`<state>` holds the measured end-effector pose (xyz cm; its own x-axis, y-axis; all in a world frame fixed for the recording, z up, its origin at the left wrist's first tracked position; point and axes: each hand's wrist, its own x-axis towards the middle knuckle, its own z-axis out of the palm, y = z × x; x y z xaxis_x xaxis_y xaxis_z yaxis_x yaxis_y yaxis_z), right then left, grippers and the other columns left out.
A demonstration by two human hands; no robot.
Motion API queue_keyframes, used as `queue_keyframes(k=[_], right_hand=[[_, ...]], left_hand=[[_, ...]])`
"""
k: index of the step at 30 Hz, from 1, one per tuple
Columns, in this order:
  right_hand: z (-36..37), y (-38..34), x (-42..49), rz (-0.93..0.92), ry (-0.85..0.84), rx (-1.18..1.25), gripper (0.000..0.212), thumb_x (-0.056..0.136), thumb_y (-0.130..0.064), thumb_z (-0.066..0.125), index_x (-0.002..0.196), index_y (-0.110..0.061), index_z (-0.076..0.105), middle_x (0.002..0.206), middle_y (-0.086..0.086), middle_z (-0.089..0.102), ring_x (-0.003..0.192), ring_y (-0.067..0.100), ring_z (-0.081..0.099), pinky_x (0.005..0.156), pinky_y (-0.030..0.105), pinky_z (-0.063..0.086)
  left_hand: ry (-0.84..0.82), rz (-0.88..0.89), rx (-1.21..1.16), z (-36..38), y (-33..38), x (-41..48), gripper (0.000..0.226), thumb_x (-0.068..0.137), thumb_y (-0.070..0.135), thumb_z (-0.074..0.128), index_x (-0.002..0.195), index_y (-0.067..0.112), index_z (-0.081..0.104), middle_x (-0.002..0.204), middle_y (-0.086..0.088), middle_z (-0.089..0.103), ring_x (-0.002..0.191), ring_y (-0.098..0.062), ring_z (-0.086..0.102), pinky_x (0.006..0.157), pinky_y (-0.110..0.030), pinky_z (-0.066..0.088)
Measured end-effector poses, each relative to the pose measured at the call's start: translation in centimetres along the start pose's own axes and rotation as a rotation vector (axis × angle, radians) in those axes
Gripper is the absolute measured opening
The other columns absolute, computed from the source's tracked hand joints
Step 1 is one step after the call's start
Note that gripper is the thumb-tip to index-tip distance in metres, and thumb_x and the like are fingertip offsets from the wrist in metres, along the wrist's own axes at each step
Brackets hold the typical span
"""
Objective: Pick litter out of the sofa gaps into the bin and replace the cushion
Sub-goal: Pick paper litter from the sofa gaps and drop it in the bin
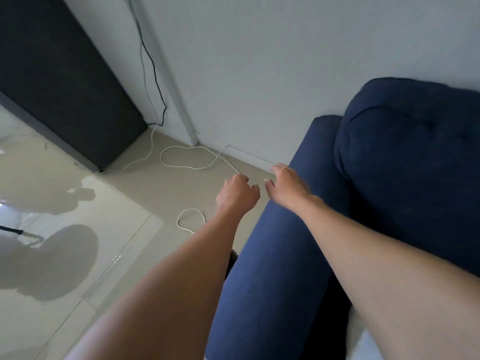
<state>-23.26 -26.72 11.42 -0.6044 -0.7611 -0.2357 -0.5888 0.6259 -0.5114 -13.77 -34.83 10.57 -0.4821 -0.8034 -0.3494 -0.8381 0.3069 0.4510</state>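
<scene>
Here, grip, left: our left hand [237,192] is curled into a loose fist out past the sofa arm; whether a scrap is pinched inside we cannot tell, since the fingers hide the palm.
Grip, right: our right hand [284,184] is spread and released, fingers extended over the far end of the sofa arm [272,255], holding nothing that we can see.
Hands together: the two are near each other, just apart, both reaching beyond the end of the arm toward the floor by the wall.
Sofa: the blue sofa arm runs under our right forearm; a blue back cushion [410,157] sits to its right, against the wall.
Gap: a dark strip between arm and cushion shows at the lower right, too shadowed for us to see litter in it.
Floor: a white cord [181,166] loops over the pale tiles near the wall, and a black cable [153,74] hangs down beside a dark cabinet [65,81].
Bin: only a dark edge [232,258] peeks out below the sofa arm beside our left forearm; we cannot tell whether it is the bin.
Litter: none is visible anywhere.
Progress: we judge that picking is under way or close to a drop, not finished.
Left: we see no seat cushion, in place or lifted off, so whether it is back cannot be told.
</scene>
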Motion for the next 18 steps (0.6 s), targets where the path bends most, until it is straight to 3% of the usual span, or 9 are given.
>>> queue_keyframes(k=[3,7,9,14,18], right_hand=[[-6.8,3.8,-1.4,0.042,0.116,0.011,0.038,0.096,-0.023,0.042,0.130,-0.005,0.048,0.141,0.011,0.046,0.127,0.032,0.046,0.099,0.044,0.039],[-13.9,10.6,-4.9,0.142,0.195,0.016,0.053,0.097,-0.027,0.043,0.146,-0.010,0.031,0.159,0.008,0.022,0.145,0.026,0.024,0.113,0.044,0.027],[-16.5,14.3,-7.0,0.187,0.221,0.018,0.055,0.097,-0.027,0.044,0.147,-0.010,0.029,0.160,0.008,0.019,0.145,0.026,0.023,0.114,0.044,0.027],[-20.5,23.3,-12.3,0.288,0.247,-0.002,0.055,0.097,-0.029,0.045,0.146,-0.009,0.030,0.160,0.009,0.016,0.145,0.027,0.024,0.112,0.044,0.026],[-21.3,30.0,-15.8,0.355,0.219,-0.030,0.052,0.097,-0.029,0.046,0.142,-0.006,0.035,0.160,0.013,0.017,0.144,0.028,0.026,0.113,0.046,0.031]], left_hand=[[0.034,0.165,0.062,0.0,8.1,-1.6,0.045,0.091,0.037,0.049,0.130,0.016,0.055,0.128,-0.009,0.060,0.119,-0.030,0.055,0.090,-0.036,0.045],[0.025,0.352,0.141,2.2,16.8,-5.2,0.044,0.095,0.039,0.033,0.110,0.010,0.064,0.114,-0.013,0.064,0.109,-0.033,0.059,0.086,-0.039,0.045],[0.001,0.436,0.178,4.1,20.4,-7.3,0.046,0.097,0.036,0.029,0.107,0.008,0.063,0.116,-0.014,0.061,0.111,-0.033,0.055,0.091,-0.042,0.042],[-0.054,0.559,0.277,10.3,27.1,-11.9,0.045,0.099,0.039,0.030,0.119,0.009,0.057,0.130,-0.012,0.053,0.128,-0.029,0.043,0.107,-0.046,0.033],[-0.135,0.605,0.386,15.8,30.4,-14.3,0.050,0.099,0.042,0.031,0.138,0.013,0.044,0.152,-0.013,0.034,0.145,-0.028,0.022,0.115,-0.047,0.021]])
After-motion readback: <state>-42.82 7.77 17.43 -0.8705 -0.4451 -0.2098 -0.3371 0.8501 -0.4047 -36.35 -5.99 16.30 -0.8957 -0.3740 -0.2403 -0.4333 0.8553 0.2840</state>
